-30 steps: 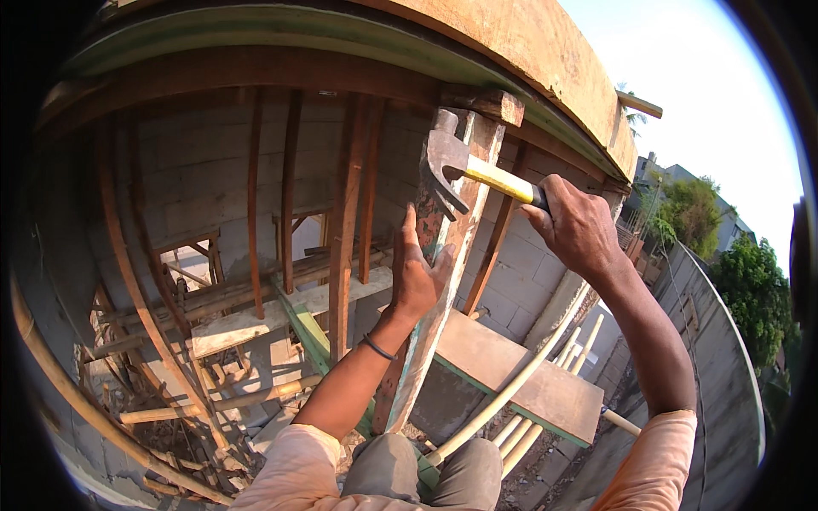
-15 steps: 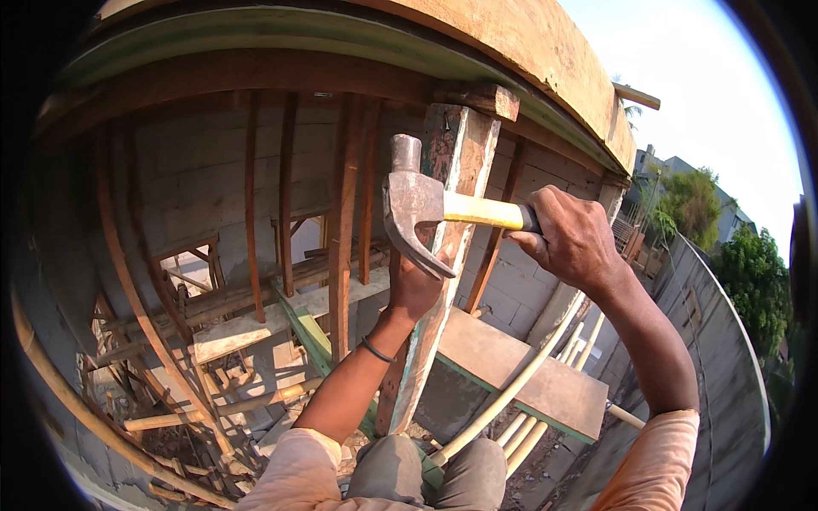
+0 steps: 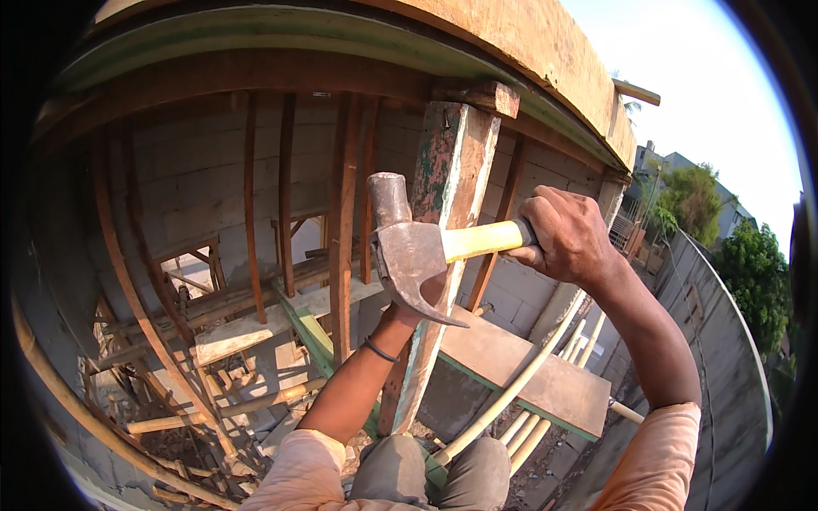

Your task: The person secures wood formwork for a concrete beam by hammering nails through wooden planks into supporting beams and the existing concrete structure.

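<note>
My right hand (image 3: 564, 237) is closed around the dark grip of a claw hammer (image 3: 412, 257) with a yellow handle. Its worn steel head is in front of the post, striking face up and curved claw pointing down. Behind the claw, my left hand (image 3: 432, 292) is against an upright wooden post (image 3: 475, 170) with flaking paint; the hammer head hides its fingers. A black band circles my left wrist. At its top the post meets a short wood block (image 3: 490, 97) under a beam.
Overhead runs a long timber board (image 3: 520, 38). Thin wooden props (image 3: 343, 221) stand to the left, before a block wall. Low on the right are a flat panel (image 3: 528, 370), pale poles (image 3: 520, 434) and a grey wall (image 3: 711, 341). Rubble and bamboo lie below.
The hammer head has dropped and come nearer, tilting slightly left, and now covers more of my left hand. My right hand has shifted slightly left. The post has stayed in place.
</note>
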Tool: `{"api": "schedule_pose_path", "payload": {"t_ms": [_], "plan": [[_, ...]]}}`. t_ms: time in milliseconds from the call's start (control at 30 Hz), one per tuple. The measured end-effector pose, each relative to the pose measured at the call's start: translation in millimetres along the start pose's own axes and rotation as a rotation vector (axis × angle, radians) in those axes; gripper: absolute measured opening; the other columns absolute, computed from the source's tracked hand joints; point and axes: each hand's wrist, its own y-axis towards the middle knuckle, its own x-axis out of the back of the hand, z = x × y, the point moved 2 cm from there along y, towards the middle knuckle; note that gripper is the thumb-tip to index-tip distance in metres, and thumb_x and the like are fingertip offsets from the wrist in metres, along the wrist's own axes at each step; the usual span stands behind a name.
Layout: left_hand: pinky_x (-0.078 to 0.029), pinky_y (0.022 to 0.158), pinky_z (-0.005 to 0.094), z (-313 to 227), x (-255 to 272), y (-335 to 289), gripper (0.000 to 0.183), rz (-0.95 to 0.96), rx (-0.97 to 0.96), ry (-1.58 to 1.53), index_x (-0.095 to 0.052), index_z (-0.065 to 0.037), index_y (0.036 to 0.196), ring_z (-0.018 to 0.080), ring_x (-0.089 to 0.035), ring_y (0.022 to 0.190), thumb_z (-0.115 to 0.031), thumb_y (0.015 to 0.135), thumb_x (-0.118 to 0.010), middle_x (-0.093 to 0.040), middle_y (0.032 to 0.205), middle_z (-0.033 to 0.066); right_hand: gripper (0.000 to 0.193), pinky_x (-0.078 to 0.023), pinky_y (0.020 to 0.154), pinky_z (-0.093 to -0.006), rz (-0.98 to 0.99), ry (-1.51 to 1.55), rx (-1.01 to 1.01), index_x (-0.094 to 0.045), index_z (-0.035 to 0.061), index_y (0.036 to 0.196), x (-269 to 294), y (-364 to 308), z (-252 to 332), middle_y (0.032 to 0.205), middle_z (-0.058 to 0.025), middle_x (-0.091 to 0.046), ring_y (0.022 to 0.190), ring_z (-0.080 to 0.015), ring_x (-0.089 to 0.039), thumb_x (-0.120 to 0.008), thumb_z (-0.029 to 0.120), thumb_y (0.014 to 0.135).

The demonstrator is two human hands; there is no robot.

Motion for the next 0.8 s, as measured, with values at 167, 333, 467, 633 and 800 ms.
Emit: {"api": "schedule_pose_path", "payload": {"t_ms": [167,333,467,633,800], "plan": [[-0.037,0.105,0.0428,4.9,-2.1,2.6,0.080,-0.039,-0.156,0.375,-0.021,0.006,0.145,0.0365,-0.045,0.125,-0.007,0.081,-0.067,-0.043,0.133,0.0268,0.043,-0.050,0.053,-0.0403,0.272,-0.030,-0.546,-0.051,0.0034,0.085,-4.4,0.5,-33.6,0.072,-0.0164,-0.062,0.059,-0.0333,-0.062,-0.060,0.045,0.090],[-0.034,0.107,0.0394,2.1,2.9,2.0,0.084,0.022,-0.097,0.208,-0.021,0.009,0.144,0.0304,-0.045,0.124,-0.018,0.083,-0.071,-0.044,0.131,0.0234,0.045,-0.049,0.052,-0.0374,0.048,0.034,-0.005,-0.051,0.0058,0.080,8.7,1.8,20.3,0.068,-0.0082,-0.052,0.061,-0.0263,-0.060,-0.068,0.047,0.081],[-0.036,0.104,0.0396,5.6,-6.2,1.4,0.075,-0.041,-0.101,0.379,-0.027,0.010,0.140,0.0338,-0.048,0.120,-0.013,0.083,-0.069,-0.047,0.127,0.0249,0.045,-0.049,0.051,-0.0393,0.254,-0.151,-0.558,-0.049,0.0048,0.080,-7.7,0.7,-59.1,0.068,-0.0137,-0.058,0.057,-0.0298,-0.061,-0.059,0.048,0.090],[-0.032,0.108,0.0417,0.0,3.7,2.7,0.076,-0.009,-0.071,0.300,-0.026,0.006,0.143,0.0330,-0.046,0.119,-0.008,0.079,-0.065,-0.045,0.128,0.0226,0.044,-0.051,0.054,-0.0394,0.236,0.028,-0.351,-0.051,0.0044,0.083,3.3,-1.1,5.2,0.070,-0.0127,-0.060,0.062,-0.0301,-0.063,-0.063,0.046,0.086],[-0.026,0.113,0.0420,5.6,0.1,3.6,0.080,0.000,-0.099,0.223,-0.020,0.008,0.145,0.0326,-0.033,0.136,-0.011,0.083,-0.067,-0.032,0.145,0.0257,0.045,-0.049,0.051,-0.0372,0.078,-0.034,0.084,-0.050,0.0066,0.081,5.2,-4.7,-6.2,0.070,-0.0096,-0.056,0.062,-0.0267,-0.062,-0.062,0.050,0.085]]}}
